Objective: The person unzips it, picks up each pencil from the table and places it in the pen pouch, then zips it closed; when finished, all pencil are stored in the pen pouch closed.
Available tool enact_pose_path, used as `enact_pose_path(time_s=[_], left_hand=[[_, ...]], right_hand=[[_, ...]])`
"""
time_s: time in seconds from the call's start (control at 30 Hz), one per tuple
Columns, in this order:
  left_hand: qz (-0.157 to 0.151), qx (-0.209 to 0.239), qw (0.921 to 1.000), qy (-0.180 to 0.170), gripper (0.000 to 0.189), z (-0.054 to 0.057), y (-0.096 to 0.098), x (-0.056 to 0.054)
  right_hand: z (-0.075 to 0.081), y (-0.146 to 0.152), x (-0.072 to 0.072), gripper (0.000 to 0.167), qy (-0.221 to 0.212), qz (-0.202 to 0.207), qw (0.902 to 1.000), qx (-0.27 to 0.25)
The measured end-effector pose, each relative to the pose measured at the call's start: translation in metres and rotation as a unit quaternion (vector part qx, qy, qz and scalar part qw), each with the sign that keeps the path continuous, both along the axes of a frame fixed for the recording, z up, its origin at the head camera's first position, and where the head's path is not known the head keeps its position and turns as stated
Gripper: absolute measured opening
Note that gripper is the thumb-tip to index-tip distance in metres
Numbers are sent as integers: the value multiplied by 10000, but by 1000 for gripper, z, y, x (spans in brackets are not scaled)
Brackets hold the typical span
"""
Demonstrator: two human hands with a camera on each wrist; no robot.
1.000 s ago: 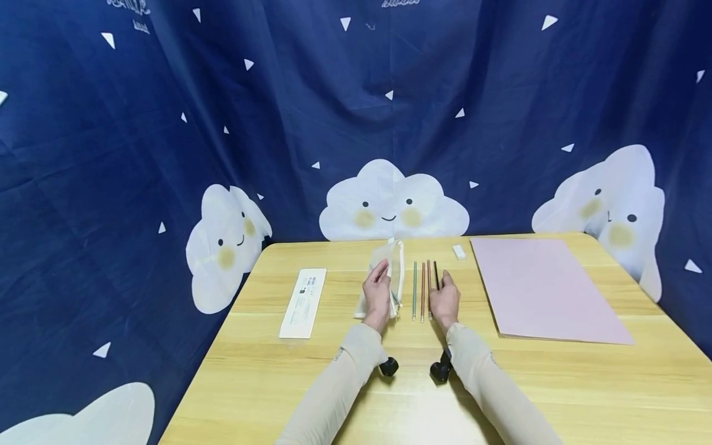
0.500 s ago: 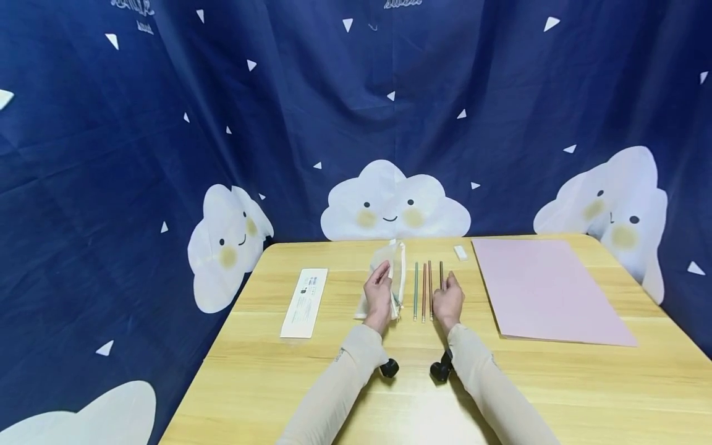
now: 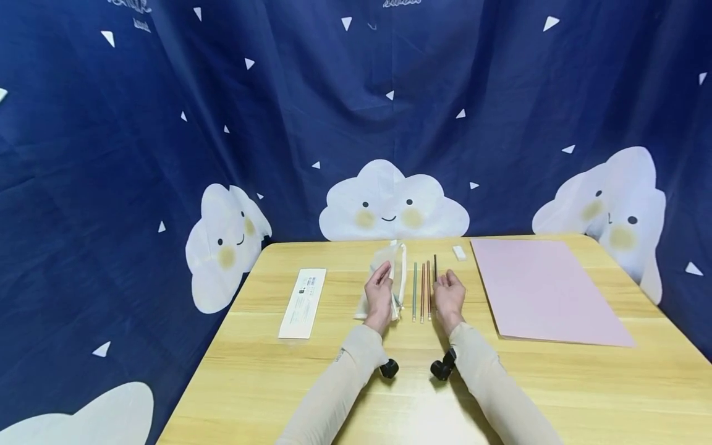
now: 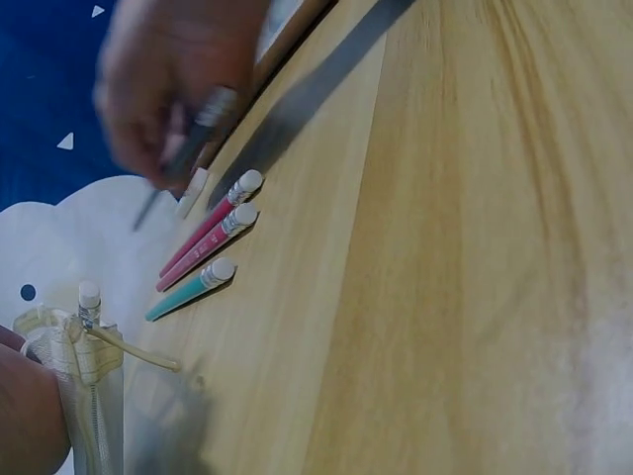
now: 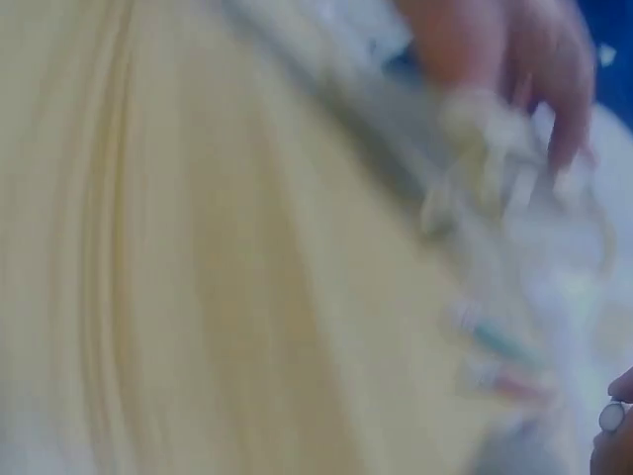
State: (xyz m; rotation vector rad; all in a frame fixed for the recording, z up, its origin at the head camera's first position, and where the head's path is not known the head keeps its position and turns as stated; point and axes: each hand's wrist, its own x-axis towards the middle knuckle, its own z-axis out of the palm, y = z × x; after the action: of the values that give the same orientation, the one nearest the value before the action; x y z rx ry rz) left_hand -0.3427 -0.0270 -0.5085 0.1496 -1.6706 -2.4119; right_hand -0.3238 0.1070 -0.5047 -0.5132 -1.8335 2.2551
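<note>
My left hand [image 3: 379, 300] grips a pale see-through zip pouch [image 3: 402, 266] standing partly upright. In the left wrist view, a white eraser end [image 4: 89, 295] of a pencil pokes up at the pouch's mouth. My right hand [image 3: 449, 298] pinches a dark pencil [image 3: 436, 267], raised over the table and tilted in the left wrist view. Between the hands lie a green pencil [image 3: 414, 290] and two red pencils [image 3: 422, 292], side by side, eraser ends towards me. The right wrist view is blurred.
A white eraser [image 3: 458, 252] lies at the table's back. To the right is a large pink sheet [image 3: 550, 290]; to the left, a white printed card [image 3: 303, 303]. A dark blue curtain [image 3: 289, 123] hangs behind the wooden table [image 3: 245, 383].
My right hand has turned and lifted the dark pencil, which has shifted slightly left towards the red ones. My left hand and the pouch have hardly moved.
</note>
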Motion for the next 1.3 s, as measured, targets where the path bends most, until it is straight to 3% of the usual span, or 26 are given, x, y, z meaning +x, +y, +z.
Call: enact_pose_path(time_s=[0.17, 0.27, 0.53, 0.8, 1.1, 1.3], left_hand=[[11, 19, 10000, -82, 46, 0, 0, -1], [-24, 49, 9999, -103, 46, 1, 2, 0], [18, 90, 10000, -24, 46, 1, 4, 2], [-52, 173, 9997, 143, 47, 1, 9, 3], [-120, 374, 9992, -7, 48, 7, 11, 8], [-10, 359, 9994, -6, 49, 7, 10, 7]], right_hand=[[23, -23, 4, 66, 72, 346, 9991, -232], [28, -32, 4, 66, 84, 387, 9984, -408], [26, -43, 3, 69, 60, 574, 9970, -521], [29, -52, -4, 70, 166, 401, 9972, -608], [26, -60, -10, 66, 246, 314, 9962, -772], [22, -64, -11, 67, 315, 332, 9954, -838]])
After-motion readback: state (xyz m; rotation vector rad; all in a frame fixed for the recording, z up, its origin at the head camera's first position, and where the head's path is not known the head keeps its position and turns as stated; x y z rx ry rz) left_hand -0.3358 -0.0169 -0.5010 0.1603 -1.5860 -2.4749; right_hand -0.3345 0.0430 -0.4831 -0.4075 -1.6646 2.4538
